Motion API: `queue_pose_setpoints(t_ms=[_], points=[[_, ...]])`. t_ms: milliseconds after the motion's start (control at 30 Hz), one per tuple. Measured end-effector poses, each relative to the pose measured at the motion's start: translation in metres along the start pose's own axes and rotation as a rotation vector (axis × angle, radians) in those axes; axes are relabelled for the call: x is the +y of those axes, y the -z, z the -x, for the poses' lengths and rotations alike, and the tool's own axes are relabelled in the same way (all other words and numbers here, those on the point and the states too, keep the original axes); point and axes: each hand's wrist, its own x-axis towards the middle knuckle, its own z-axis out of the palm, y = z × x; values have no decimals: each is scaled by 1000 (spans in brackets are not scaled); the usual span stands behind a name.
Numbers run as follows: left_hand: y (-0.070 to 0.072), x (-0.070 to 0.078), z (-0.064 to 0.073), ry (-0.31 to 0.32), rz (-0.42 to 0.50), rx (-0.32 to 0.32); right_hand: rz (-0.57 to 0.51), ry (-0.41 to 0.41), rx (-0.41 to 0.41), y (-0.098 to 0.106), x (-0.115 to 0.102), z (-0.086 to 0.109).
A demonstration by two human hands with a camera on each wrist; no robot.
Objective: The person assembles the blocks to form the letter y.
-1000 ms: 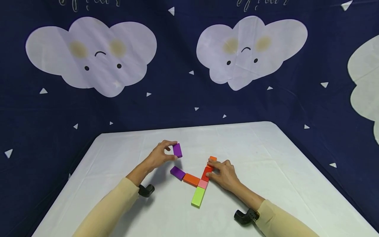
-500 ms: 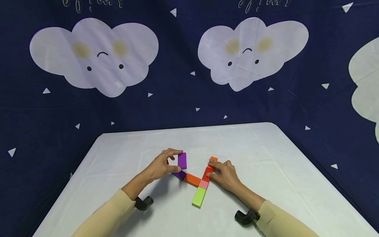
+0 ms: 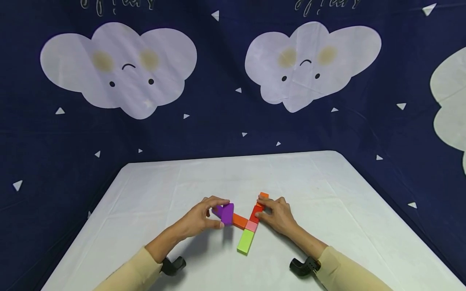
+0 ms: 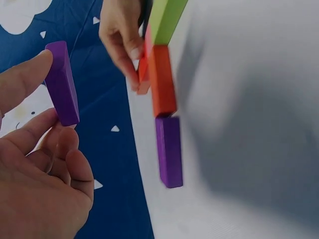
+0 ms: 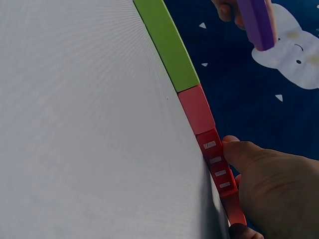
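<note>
My left hand point(image 3: 196, 219) pinches a purple block point(image 3: 227, 214) between thumb and fingers, tilted on edge above the table. In the head view it overlaps a second purple block point(image 4: 170, 152) lying at the left end of a branching row. Beside that lie an orange block point(image 3: 240, 221), a small pink block point(image 3: 251, 226) and a light green block point(image 3: 245, 241). My right hand point(image 3: 279, 216) is at the upper branch: its thumb touches the red block point(image 5: 215, 159), and its index finger curls across another orange block point(image 3: 263, 195) at the tip.
A white-covered table point(image 3: 309, 182) lies under the blocks. Behind it hangs a dark blue cloth point(image 3: 218, 133) printed with clouds and small triangles. Black wrist cameras point(image 3: 305, 266) sit on both wrists, close over the tabletop.
My left hand has brought the purple block down and toward me, slightly right, from behind the row to over its left branch. My right hand stays on the upper branch.
</note>
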Motion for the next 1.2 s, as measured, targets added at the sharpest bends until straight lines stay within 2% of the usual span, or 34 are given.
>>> queue_pose_setpoints(t_ms=[167,367,633,1000,1200], points=[[-9,-3,8,10,-1,-70,6,-7,-3,0,-1,0],[-18,-4,20,51,1,-142,7,1,-2,0,-1,0],[-31,-9,34,45,-5,-210,7,7,0,0,0,-1],[-45,-19,50,-9,-12,-246,-6,-6,-6,-1,0,-1],[-49,-21,55,-73,-33,-261,0,-7,-4,-1,1,-1]])
